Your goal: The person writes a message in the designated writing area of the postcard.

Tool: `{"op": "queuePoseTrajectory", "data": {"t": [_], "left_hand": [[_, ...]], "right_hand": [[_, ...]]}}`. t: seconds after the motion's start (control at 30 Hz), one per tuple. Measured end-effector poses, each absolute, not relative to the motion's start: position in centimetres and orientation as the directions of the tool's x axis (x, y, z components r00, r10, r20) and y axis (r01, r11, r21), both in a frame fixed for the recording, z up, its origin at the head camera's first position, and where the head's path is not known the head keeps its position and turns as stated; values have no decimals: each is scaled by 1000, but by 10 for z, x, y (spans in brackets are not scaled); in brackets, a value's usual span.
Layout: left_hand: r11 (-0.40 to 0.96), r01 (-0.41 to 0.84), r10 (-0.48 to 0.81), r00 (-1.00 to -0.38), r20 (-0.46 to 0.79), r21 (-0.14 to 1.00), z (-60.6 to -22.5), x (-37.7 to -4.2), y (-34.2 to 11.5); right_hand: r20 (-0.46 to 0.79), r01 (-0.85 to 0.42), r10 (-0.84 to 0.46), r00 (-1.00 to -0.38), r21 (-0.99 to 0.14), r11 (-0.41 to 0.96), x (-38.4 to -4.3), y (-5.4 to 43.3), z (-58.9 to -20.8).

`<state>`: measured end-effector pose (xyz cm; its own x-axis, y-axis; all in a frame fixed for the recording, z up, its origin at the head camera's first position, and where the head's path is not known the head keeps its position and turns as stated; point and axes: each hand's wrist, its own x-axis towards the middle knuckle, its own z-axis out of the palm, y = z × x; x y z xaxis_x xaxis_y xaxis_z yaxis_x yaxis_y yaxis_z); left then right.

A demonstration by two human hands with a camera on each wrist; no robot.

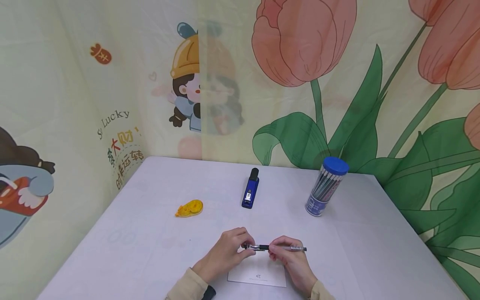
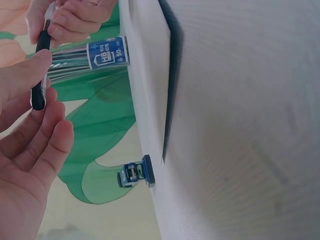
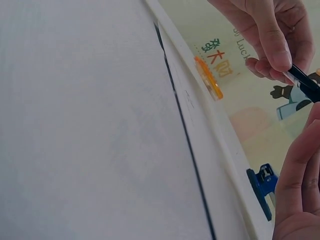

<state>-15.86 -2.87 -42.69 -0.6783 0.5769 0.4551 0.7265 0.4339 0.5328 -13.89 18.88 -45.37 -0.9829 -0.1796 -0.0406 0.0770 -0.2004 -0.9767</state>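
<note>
A pen (image 1: 264,247) with a black grip and a clear barrel lies level between my two hands, above a white card (image 1: 258,273) with small print. My left hand (image 1: 233,249) pinches its left end between thumb and fingers; in the left wrist view that dark end of the pen (image 2: 39,95) shows under the thumb. Farther along the barrel, my right hand (image 1: 292,259) holds the pen between thumb and fingers. The right wrist view shows the left hand (image 3: 277,37) across from the right fingers, with the pen's black part between them.
Behind the hands stands a blue stapler (image 1: 250,189). A yellow correction tape (image 1: 189,208) lies to the left. At the right is a clear tub of pencils (image 1: 325,187) with a blue lid. Printed curtains border the white table (image 1: 150,250).
</note>
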Motion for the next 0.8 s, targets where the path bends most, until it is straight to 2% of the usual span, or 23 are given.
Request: {"op": "queuePoseTrajectory", "data": {"t": [0.37,0.8], "left_hand": [[463,710,561,-698,445,531,-425,-159,-32],[500,671,528,-737,421,547,-423,-160,-38]], "right_hand": [[-97,110,-73,-993,-974,-199,-140,189,-452],[-109,112,-25,-994,-972,-207,-140,192,-450]]}}
